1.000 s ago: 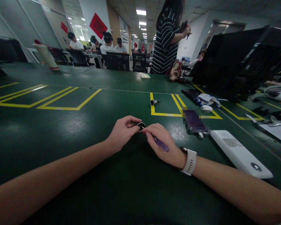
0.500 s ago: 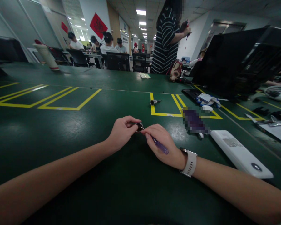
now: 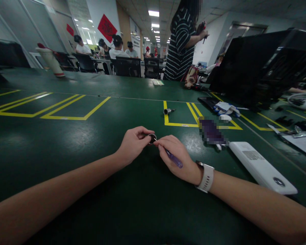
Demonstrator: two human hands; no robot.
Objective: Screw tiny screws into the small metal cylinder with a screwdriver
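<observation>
My left hand (image 3: 134, 144) pinches a small round metal cap (image 3: 152, 139) with a dark hollow, mostly hidden by the fingers. Its open side faces my right hand (image 3: 177, 158). That hand is closed around a screwdriver with a translucent purple handle (image 3: 175, 159), its butt pointing down to the right. The thin metal shaft reaches to the cap's opening; whether the tip touches the inside cannot be made out. Beyond the hands, a small metal cylinder with a thin pin (image 3: 168, 111) lies on the green tabletop (image 3: 112, 207) by a yellow tape line.
A pixelated phone (image 3: 212, 132) and a white power bank (image 3: 262, 166) lie right of my hands. Farther back are gloves (image 3: 226, 109), a clipboard (image 3: 299, 139) and a large black case (image 3: 260, 68). A paper cup (image 3: 51, 61) stands back left. A person in a striped top (image 3: 180, 51) stands behind the table.
Almost nothing differs. The cap and the screwdriver handle have shifted very slightly, with both hands keeping their hold.
</observation>
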